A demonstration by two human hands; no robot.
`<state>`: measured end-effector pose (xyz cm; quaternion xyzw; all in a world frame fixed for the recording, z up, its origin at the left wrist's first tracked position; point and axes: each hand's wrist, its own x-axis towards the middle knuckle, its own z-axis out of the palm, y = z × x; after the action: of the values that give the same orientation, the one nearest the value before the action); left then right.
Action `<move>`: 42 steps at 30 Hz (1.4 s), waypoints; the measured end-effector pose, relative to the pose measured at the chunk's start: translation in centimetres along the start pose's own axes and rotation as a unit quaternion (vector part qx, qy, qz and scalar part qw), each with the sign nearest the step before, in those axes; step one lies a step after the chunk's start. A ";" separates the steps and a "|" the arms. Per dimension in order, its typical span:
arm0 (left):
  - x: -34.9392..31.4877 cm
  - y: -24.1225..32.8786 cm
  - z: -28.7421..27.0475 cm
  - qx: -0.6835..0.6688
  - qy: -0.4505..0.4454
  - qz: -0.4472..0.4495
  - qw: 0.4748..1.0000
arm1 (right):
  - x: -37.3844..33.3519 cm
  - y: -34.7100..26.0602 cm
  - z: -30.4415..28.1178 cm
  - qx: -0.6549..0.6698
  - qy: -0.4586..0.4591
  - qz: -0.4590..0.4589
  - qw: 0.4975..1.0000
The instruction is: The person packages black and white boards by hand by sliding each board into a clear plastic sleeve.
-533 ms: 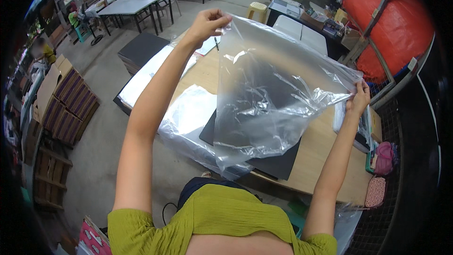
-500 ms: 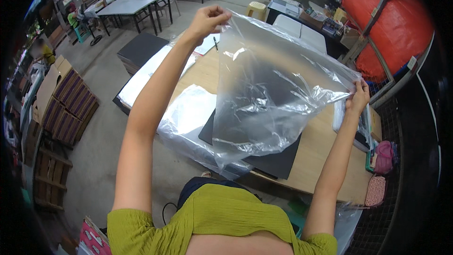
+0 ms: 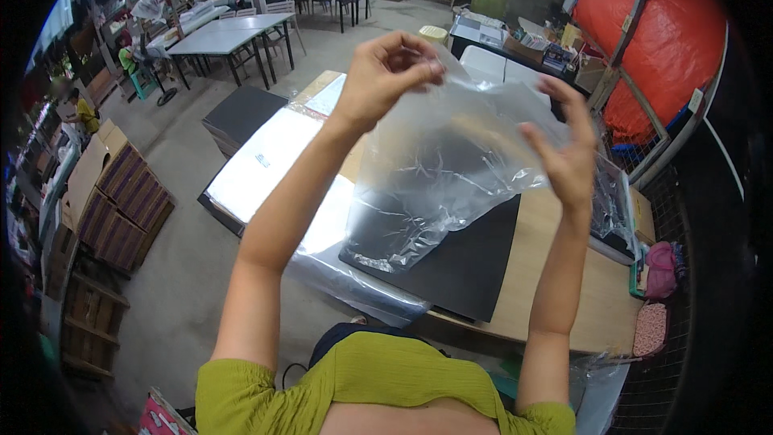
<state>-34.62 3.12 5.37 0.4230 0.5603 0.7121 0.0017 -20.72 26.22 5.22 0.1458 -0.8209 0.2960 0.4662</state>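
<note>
A large clear plastic bag [image 3: 435,177] hangs wrinkled over the wooden table. My left hand [image 3: 386,80] pinches its upper edge, thumb against fingers. At the bag's right side, my right hand [image 3: 568,149] has its thumb and fingers spread apart, slightly smeared by motion; the film passes close by it, with no grip showing. Below the bag lies a flat black sheet [image 3: 471,274], partly covered by it. White sheets or packs in shiny plastic [image 3: 266,165] lie on the table to the left, beside my left forearm.
A black stack [image 3: 241,113] stands past the table's left edge. Cardboard boxes [image 3: 133,185] are on the left floor. Along the right side are a pink pouch [image 3: 662,270], a wire mesh and a big red bundle [image 3: 656,40]. White-topped tables [image 3: 233,34] stand further back.
My hands have come closer together, the left moving right and the right moving inward. The right fingers have spread from their pinch, and the bag's stretched top edge has gone slack.
</note>
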 end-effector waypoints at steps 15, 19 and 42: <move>-7.3 1.4 -0.2 -0.017 0.014 -0.011 1.000 | -0.1 -3.9 8.7 0.278 -0.144 0.095 0.945; -8.0 1.7 1.6 -0.052 0.087 0.033 0.994 | -1.0 -4.0 8.4 0.279 -0.091 0.117 0.949; -20.9 -12.6 -5.5 -0.057 -0.273 -0.388 0.879 | -17.8 -0.7 -0.4 0.556 -0.171 0.291 0.759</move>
<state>-30.47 -6.53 -17.27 0.3486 0.6153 0.5417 0.4543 -10.77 25.27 -9.51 0.1819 -0.5809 0.7921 0.0459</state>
